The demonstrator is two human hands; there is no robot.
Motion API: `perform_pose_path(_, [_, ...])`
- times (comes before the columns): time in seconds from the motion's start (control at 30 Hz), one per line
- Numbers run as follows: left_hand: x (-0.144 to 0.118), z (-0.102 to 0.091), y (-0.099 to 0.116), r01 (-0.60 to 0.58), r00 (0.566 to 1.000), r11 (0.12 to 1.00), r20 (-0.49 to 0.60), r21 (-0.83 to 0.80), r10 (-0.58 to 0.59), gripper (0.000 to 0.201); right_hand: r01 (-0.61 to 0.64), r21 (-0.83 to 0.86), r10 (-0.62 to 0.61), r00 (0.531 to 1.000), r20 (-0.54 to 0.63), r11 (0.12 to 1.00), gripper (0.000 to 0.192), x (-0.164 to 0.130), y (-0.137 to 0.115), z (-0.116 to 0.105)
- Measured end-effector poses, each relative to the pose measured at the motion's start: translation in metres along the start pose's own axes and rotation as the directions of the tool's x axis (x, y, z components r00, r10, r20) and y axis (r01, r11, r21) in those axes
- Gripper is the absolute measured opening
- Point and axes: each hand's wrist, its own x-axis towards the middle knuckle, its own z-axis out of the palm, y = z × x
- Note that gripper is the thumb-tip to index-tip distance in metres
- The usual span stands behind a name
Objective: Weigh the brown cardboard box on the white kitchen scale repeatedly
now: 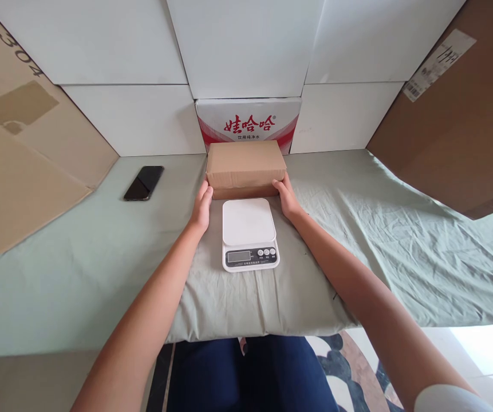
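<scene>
A brown cardboard box (246, 162) sits on the cloth behind the kitchen scale, a darker band along its lower front. My left hand (202, 205) presses on the box's left side, thumb at the front corner. On the opposite side, my right hand (286, 195) grips the box with its thumb over the front edge. The other fingers of both hands are mostly hidden behind the sides. Between my forearms lies the white kitchen scale (249, 229), with nothing on its plate. Its display looks blank, and a few round buttons sit to the right of it.
On the left rests a black smartphone (144, 183). Large cardboard panels stand at the left (27, 154) and right (448, 114). A printed white-and-red carton (250, 117) is behind the box, against white tiles. A green cloth (78, 269) covers the table, wrinkled at the right.
</scene>
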Motion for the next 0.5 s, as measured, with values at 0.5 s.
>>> perform_pose_path(0.5, [0.002, 0.000, -0.001, -0.050, 0.998, 0.998, 0.035, 0.041, 0.049, 0.063, -0.015, 0.073, 0.011, 0.999, 0.043, 0.997, 0.065, 0.006, 0.017, -0.001])
